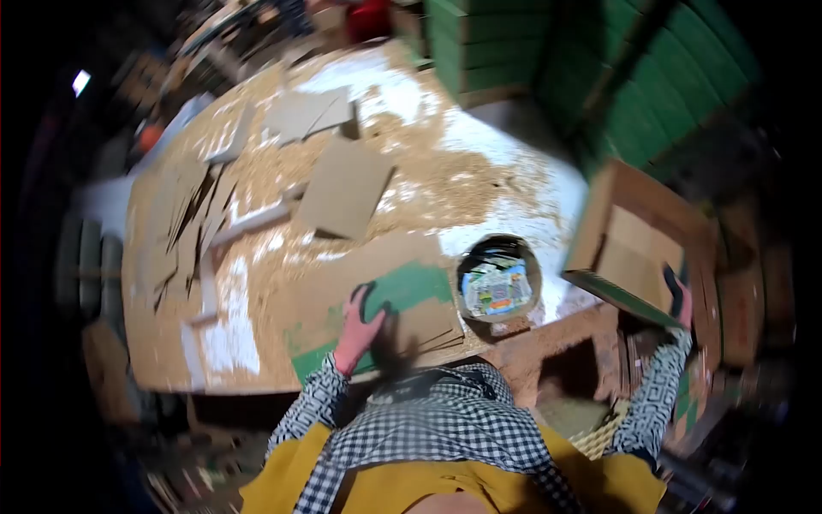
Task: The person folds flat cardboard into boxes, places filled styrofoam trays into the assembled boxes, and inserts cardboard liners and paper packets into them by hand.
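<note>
My left hand [358,332], in a pink glove with dark fingertips, rests on a flat cardboard sheet [321,304] with green painted patches. Its fingers are spread, and the sheet lies near the table's front edge. At the right, my right hand [682,301] grips the wall of an open cardboard box [638,248], with the dark fingertips over its inner side. The box is tilted, and green shows along its lower outer edge. Between my hands stands a round tub [534,295] with colourful printed packets or labels [497,287] in it.
Sawdust covers much of the white table [231,343]. A cardboard piece [347,188] lies mid-table, with a stack of cut cardboard [175,223] at the left. Stacked green boxes [501,47] stand behind. Brown cartons [741,283] are at the far right.
</note>
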Demonstrator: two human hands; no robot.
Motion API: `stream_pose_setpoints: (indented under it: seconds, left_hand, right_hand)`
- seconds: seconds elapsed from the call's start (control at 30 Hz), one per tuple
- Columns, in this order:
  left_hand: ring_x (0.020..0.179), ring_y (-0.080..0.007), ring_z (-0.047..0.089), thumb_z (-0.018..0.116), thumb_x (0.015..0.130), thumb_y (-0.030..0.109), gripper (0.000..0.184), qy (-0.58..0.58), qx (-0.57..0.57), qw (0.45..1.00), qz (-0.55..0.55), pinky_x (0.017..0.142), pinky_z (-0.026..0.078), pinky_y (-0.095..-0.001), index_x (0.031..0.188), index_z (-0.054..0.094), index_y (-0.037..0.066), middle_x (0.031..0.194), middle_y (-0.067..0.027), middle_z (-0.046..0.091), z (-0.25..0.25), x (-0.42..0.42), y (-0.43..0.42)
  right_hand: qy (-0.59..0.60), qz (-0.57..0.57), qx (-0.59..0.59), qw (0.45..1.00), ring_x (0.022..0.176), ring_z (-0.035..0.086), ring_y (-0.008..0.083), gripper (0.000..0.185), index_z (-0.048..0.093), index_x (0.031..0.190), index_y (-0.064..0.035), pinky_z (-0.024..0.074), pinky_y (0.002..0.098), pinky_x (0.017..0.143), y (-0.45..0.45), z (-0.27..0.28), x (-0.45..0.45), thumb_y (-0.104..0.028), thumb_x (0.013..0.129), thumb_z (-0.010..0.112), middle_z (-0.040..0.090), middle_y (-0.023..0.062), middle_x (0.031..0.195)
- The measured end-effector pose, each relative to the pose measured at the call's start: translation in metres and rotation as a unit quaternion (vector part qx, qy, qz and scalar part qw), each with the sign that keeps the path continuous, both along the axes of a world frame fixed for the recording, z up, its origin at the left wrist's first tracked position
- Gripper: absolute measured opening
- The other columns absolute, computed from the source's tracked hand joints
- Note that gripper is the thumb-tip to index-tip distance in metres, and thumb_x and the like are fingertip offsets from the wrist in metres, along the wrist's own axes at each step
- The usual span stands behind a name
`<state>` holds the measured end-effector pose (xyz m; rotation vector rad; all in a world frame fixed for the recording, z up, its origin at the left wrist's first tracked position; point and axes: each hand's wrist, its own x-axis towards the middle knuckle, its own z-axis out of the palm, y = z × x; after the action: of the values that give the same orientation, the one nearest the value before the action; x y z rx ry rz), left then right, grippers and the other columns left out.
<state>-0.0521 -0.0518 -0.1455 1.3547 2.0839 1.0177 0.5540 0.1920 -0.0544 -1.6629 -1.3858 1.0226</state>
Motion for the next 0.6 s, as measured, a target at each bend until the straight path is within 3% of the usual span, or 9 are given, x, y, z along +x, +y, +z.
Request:
stream_pose_setpoints:
  seconds: [0.1, 0.13, 0.23, 0.3, 0.33, 0.43, 0.5, 0.53, 0.6]
  left_hand:
    - [0.120, -0.0366, 0.042, 0.071, 0.077, 0.028, 0.060, 0.105, -0.064, 0.979, 0.163, 0.102, 0.034, -0.0422, 0.128, 0.049, 0.004, 0.127, -0.0205, 0.047, -0.044, -0.043, -0.043]
    - [0.122, -0.0363, 0.041, 0.070, 0.077, 0.031, 0.063, 0.138, -0.116, 0.964, 0.194, 0.103, 0.033, -0.0436, 0.129, 0.048, 0.003, 0.128, -0.0207, 0.046, -0.047, -0.055, -0.056]
    - [0.126, -0.0346, 0.037, 0.068, 0.076, 0.044, 0.075, 0.257, -0.231, 0.906, 0.242, 0.104, 0.029, -0.0487, 0.134, 0.042, 0.003, 0.134, -0.0192, 0.042, -0.061, -0.088, -0.093]
    - [0.127, -0.0348, 0.037, 0.067, 0.076, 0.046, 0.078, 0.233, -0.278, 0.886, 0.288, 0.105, 0.028, -0.0484, 0.134, 0.041, 0.002, 0.137, -0.0198, 0.040, -0.063, -0.110, -0.104]
    - [0.126, -0.0351, 0.038, 0.067, 0.077, 0.046, 0.077, 0.206, -0.289, 0.882, 0.309, 0.105, 0.029, -0.0478, 0.134, 0.041, 0.002, 0.136, -0.0205, 0.041, -0.062, -0.122, -0.108]
    - [0.125, -0.0360, 0.041, 0.065, 0.078, 0.048, 0.076, 0.099, -0.275, 0.885, 0.361, 0.103, 0.032, -0.0461, 0.132, 0.043, 0.000, 0.134, -0.0225, 0.044, -0.076, -0.165, -0.108]
    - [0.123, -0.0367, 0.043, 0.064, 0.080, 0.050, 0.075, 0.006, -0.221, 0.900, 0.376, 0.102, 0.034, -0.0448, 0.131, 0.044, -0.001, 0.132, -0.0238, 0.047, -0.098, -0.196, -0.112]
    - [0.122, -0.0370, 0.044, 0.062, 0.080, 0.052, 0.076, -0.036, -0.233, 0.894, 0.380, 0.101, 0.035, -0.0436, 0.131, 0.045, -0.002, 0.128, -0.0239, 0.050, -0.064, -0.184, -0.093]
    - [0.123, -0.0372, 0.043, 0.061, 0.080, 0.053, 0.078, 0.015, -0.223, 0.882, 0.415, 0.102, 0.035, -0.0438, 0.131, 0.044, -0.002, 0.129, -0.0246, 0.049, -0.110, -0.208, -0.098]
  right_hand:
    - [0.060, -0.007, -0.010, 0.998, 0.111, 0.053, 0.0180, 0.052, 0.060, 0.118, 0.0041, 0.0403, 0.0285, 0.096, 0.028, -0.019, -0.023, -0.036, 0.086, 0.065, 0.060, 0.0104, 0.118]
    - [0.036, 0.016, -0.163, 0.986, 0.112, 0.051, 0.0172, 0.056, 0.054, 0.125, 0.0040, 0.0406, 0.0279, 0.095, 0.059, -0.074, 0.020, -0.033, 0.085, 0.067, 0.056, 0.0102, 0.124]
    - [0.122, 0.077, -0.144, 0.979, 0.111, 0.051, 0.0167, 0.064, 0.037, 0.141, -0.0051, 0.0422, 0.0278, 0.093, 0.065, -0.108, -0.021, -0.020, 0.086, 0.065, 0.048, 0.0072, 0.134]
    - [0.085, 0.218, -0.114, 0.966, 0.109, 0.054, 0.0196, 0.062, 0.040, 0.139, -0.0038, 0.0441, 0.0300, 0.092, 0.121, -0.191, 0.033, -0.014, 0.083, 0.066, 0.054, 0.0093, 0.127]
    - [-0.089, 0.199, -0.092, 0.972, 0.110, 0.054, 0.0207, 0.059, 0.042, 0.137, -0.0030, 0.0425, 0.0304, 0.094, 0.133, -0.179, 0.029, -0.014, 0.084, 0.064, 0.054, 0.0101, 0.127]
    - [-0.334, 0.020, 0.154, 0.930, 0.112, 0.054, 0.0219, 0.053, 0.045, 0.134, -0.0023, 0.0402, 0.0327, 0.097, 0.147, -0.069, -0.023, -0.021, 0.087, 0.059, 0.056, 0.0135, 0.126]
    - [0.014, 0.094, 0.202, 0.975, 0.108, 0.056, 0.0218, 0.045, 0.053, 0.127, -0.0019, 0.0417, 0.0315, 0.095, 0.057, 0.048, -0.211, -0.027, 0.090, 0.057, 0.058, 0.0169, 0.123]
    - [0.081, 0.175, 0.159, 0.968, 0.099, 0.057, 0.0228, 0.049, 0.051, 0.128, -0.0018, 0.0433, 0.0326, 0.088, 0.019, 0.058, -0.275, -0.029, 0.088, 0.059, 0.058, 0.0184, 0.119]
    - [0.122, 0.307, -0.012, 0.944, 0.082, 0.058, 0.0247, 0.055, 0.049, 0.129, -0.0016, 0.0465, 0.0349, 0.074, -0.025, 0.020, -0.392, -0.033, 0.085, 0.062, 0.059, 0.0214, 0.111]
